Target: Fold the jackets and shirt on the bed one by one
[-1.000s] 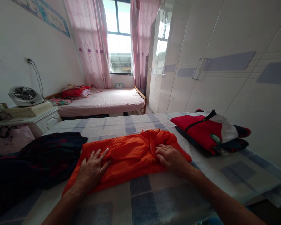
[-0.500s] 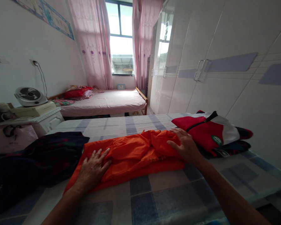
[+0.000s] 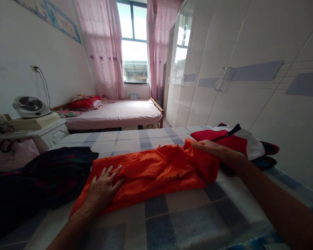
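An orange garment point(image 3: 148, 170), folded into a long shape with some printed marks near its right part, lies across the checked bedsheet point(image 3: 182, 215). My left hand point(image 3: 104, 185) rests flat on its left end, fingers spread. At the right end, my right hand point(image 3: 214, 149) has hold of a raised fold of the same cloth; its thumb is hidden. The fabric bulges up under that hand. Just beyond my right wrist lies a folded red, white and black jacket point(image 3: 229, 139), partly covered by my arm.
Dark clothing point(image 3: 52, 177) is heaped at the left, touching the orange garment. A fan point(image 3: 31, 106) stands on a white cabinet point(image 3: 52, 133) with a pink bag point(image 3: 15, 152) beside it. Another bed point(image 3: 120, 113) is under the window; a tall wardrobe point(image 3: 240, 41) lines the right.
My right hand has gone from lying on the orange cloth to lifting its right end, which now bulges upward and further right. The left hand stays put.
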The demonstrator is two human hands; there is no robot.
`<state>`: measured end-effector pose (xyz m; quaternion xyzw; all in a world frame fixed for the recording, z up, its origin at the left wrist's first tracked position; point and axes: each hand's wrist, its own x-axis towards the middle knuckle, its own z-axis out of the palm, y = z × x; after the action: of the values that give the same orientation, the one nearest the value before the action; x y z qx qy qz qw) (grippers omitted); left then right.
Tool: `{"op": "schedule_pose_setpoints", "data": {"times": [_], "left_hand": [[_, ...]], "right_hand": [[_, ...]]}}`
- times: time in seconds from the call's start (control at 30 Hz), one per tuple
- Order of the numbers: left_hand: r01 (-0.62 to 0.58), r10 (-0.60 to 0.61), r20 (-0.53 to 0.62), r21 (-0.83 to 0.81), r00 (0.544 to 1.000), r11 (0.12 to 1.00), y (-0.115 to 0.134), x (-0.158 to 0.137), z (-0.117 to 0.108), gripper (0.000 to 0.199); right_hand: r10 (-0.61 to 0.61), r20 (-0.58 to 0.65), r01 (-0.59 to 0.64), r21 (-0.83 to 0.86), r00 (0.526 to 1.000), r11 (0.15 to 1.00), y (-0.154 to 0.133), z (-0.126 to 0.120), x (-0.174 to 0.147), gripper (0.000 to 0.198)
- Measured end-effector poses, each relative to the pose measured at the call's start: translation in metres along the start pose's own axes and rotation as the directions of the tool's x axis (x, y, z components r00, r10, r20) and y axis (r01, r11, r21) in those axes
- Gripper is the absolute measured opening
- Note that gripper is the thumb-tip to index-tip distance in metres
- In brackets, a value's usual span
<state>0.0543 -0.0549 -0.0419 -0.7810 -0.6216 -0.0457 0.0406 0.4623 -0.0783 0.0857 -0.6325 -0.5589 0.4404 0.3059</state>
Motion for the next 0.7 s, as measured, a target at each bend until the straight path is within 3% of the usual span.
{"op": "schedule_pose_setpoints", "data": {"times": [0.03, 0.1, 0.17, 0.23, 0.3, 0.4, 0.47, 0.53, 0.6, 0.63, 0.7], "left_hand": [[-0.005, 0.005, -0.003, -0.003, 1.0, 1.0, 0.0, 0.0, 0.001, 0.054], [-0.01, 0.01, -0.01, -0.011, 1.0, 1.0, 0.0, 0.001, 0.002, 0.052], [-0.01, 0.01, -0.016, -0.016, 1.0, 1.0, 0.0, 0.001, 0.004, 0.052], [-0.011, 0.011, -0.018, -0.014, 1.0, 1.0, 0.0, 0.002, 0.005, 0.052], [-0.004, 0.004, -0.016, -0.014, 1.0, 1.0, 0.0, 0.002, 0.005, 0.052], [0.002, -0.003, -0.016, -0.013, 1.0, 1.0, -0.001, 0.002, 0.005, 0.053], [-0.006, 0.006, -0.018, -0.004, 1.0, 1.0, -0.001, 0.002, 0.005, 0.052], [-0.017, 0.017, -0.019, 0.006, 1.0, 1.0, -0.001, 0.001, 0.004, 0.051], [-0.02, 0.02, -0.019, 0.011, 1.0, 1.0, -0.001, 0.0, 0.003, 0.05], [-0.021, 0.021, -0.017, 0.012, 1.0, 1.0, 0.0, 0.0, 0.002, 0.05], [-0.026, 0.026, -0.01, 0.01, 1.0, 1.0, 0.001, 0.0, -0.001, 0.051]], "right_hand": [[0.066, 0.111, -0.067, 0.01, 0.992, 0.998, 0.002, -0.004, -0.003, 0.037], [0.069, 0.172, -0.096, 0.152, 0.983, 0.984, 0.007, -0.009, -0.007, 0.033], [-0.008, 0.046, -0.013, 0.448, 0.999, 0.894, 0.01, -0.014, -0.006, 0.029], [0.004, -0.085, 0.055, 0.672, 0.996, 0.739, 0.012, -0.02, -0.002, 0.022], [0.051, -0.146, 0.082, 0.774, 0.988, 0.628, 0.012, -0.028, 0.001, 0.021], [0.045, -0.237, 0.171, 0.808, 0.971, 0.565, 0.012, -0.03, 0.008, 0.029], [0.025, -0.233, 0.168, 0.769, 0.972, 0.616, 0.015, -0.017, 0.015, 0.03], [0.001, -0.157, 0.099, 0.631, 0.988, 0.769, 0.022, 0.008, 0.024, 0.028], [-0.056, -0.133, 0.095, 0.314, 0.99, 0.945, 0.032, 0.037, 0.034, 0.03], [-0.095, -0.153, 0.117, 0.141, 0.984, 0.983, 0.036, 0.049, 0.038, 0.032], [-0.182, -0.238, 0.148, -0.152, 0.954, 0.977, 0.043, 0.064, 0.042, 0.041]]}}
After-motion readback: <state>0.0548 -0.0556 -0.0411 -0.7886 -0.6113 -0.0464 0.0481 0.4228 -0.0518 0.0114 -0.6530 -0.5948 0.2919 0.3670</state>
